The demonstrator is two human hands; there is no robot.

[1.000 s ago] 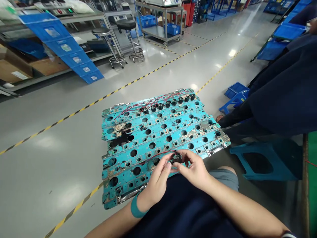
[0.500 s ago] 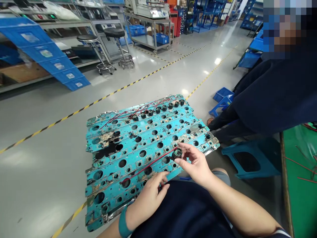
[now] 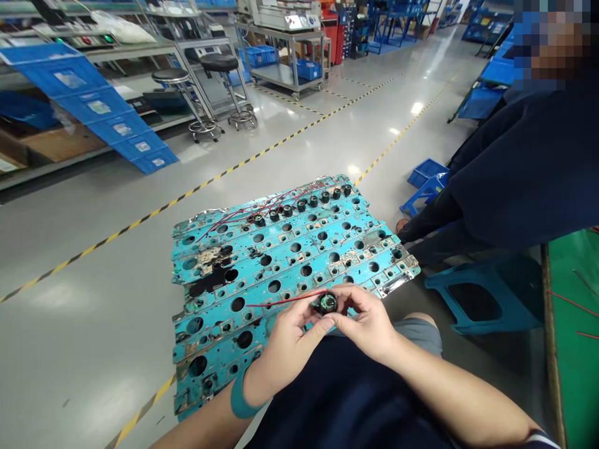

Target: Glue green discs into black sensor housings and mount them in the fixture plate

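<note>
A small round black part with a green circuit face (image 3: 329, 303) sits between my two hands, over the near side of a turquoise plate full of holes (image 3: 281, 274). My right hand (image 3: 365, 318) grips it from the right with thumb and fingers. From the left, my left hand (image 3: 297, 333) closes on it, thumb at its lower edge. A red wire (image 3: 285, 301) runs from the part leftward above the plate. Along the plate's far side stand several similar black parts (image 3: 301, 204), with a tangle of red wires (image 3: 262, 207) behind them.
At the right stands a person in dark clothes (image 3: 524, 168). Nearby are a teal stool (image 3: 486, 274) and a green-topped table (image 3: 573, 368) bearing red wires. Blue bins (image 3: 107, 109), black stools (image 3: 218, 62) and a metal cart (image 3: 285, 50) are farther off.
My left hand has risen and moved right to meet the black part. My right hand has brought the part slightly down toward my body. The red wire now lies flatter.
</note>
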